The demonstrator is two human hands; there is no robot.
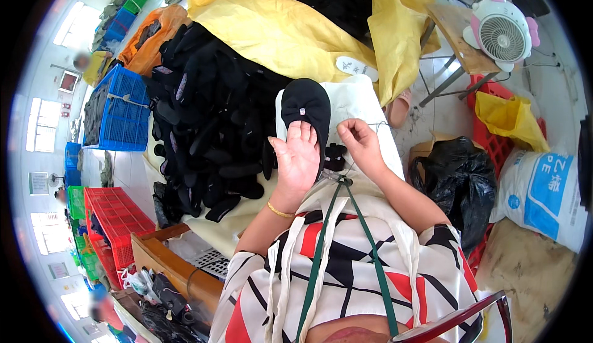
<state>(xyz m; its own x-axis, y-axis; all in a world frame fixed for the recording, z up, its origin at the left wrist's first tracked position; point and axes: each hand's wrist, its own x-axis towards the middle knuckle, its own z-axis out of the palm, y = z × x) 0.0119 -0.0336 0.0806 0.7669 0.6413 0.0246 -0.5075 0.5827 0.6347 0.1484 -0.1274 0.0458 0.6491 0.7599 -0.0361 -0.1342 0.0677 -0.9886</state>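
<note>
My left hand (295, 161) is palm up, its fingers tucked into the opening of a black cloth shoe (307, 99) and holding it up over a white cloth on my lap. A black bow with a small pale ornament sits on the shoe's upper. To the right, my right hand (363, 145) is closed in a pinch, apart from the shoe. A thin dark thread (382, 124) trails from its fingers; whether there is a needle is too small to tell. Small black bows (335, 156) lie on the white cloth (380, 111) between my hands.
A large heap of black shoes (210, 114) lies to the left. Beyond are yellow sheeting (265, 19) and a white insole (357, 68). A fan (501, 31) stands on a small table at right, near a black plastic bag (460, 176). Scissors (343, 180) hang by green cord at my chest.
</note>
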